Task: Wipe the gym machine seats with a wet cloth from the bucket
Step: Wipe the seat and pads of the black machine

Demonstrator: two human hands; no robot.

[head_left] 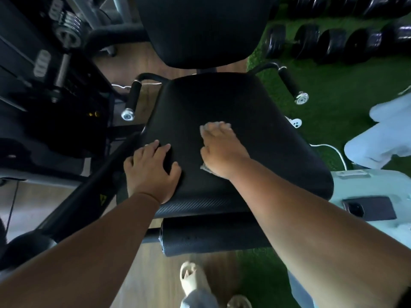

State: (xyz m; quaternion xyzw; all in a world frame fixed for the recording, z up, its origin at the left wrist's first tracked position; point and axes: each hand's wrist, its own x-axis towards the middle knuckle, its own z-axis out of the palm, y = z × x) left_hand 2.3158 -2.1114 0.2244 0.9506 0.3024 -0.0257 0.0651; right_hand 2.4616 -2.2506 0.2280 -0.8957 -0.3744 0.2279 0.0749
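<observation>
Right hand flat, pressing cloth mid-seat; left hand splayed, bracing near-left edge. Best: overlapping strokes out to every edge.

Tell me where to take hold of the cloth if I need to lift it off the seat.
Pinch the cloth at the corner poking out by the right hand's wrist, coming from the seat's near edge. The rest lies flat beneath that hand, with only a thin strip showing past the fingers.
</observation>
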